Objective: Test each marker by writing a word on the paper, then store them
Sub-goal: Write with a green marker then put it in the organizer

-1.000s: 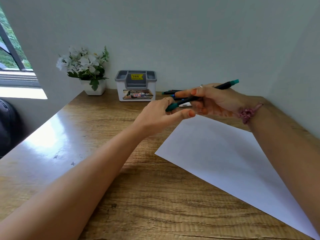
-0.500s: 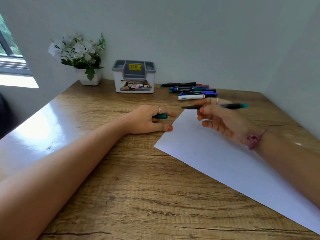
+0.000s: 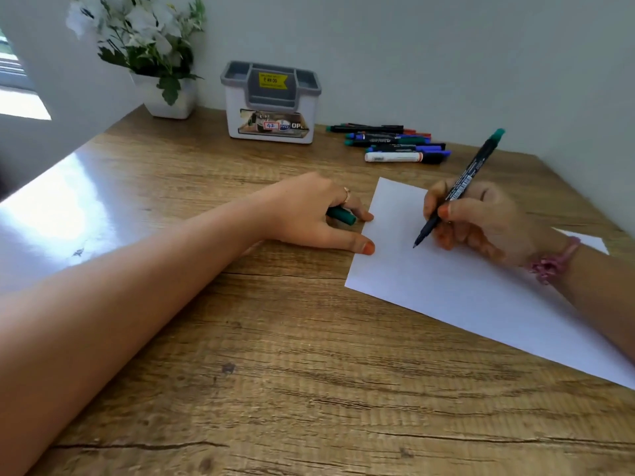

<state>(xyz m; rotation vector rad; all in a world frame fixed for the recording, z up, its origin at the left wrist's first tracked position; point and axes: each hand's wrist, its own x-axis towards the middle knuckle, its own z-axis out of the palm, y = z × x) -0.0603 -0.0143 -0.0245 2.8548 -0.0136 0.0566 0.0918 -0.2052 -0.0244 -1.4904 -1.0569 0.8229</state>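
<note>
**Right hand poised with marker on the sheet**

The right hand grasps the green-ended marker in a writing grip, its tip down at the paper, barrel leaning off toward one o'clock. The left hand lies at nine o'clock from it, fingers curled round a green cap, thumb and a fingertip touching the sheet's left edge.

The wooden desk carries everything. The white sheet lies slantwise across its right side and I see no writing on it. At twelve o'clock stands a white and grey holder box; at eleven, a white flower pot. At one o'clock from the left hand, just beside the box, lie the spare markers in a loose row near the wall.
</note>
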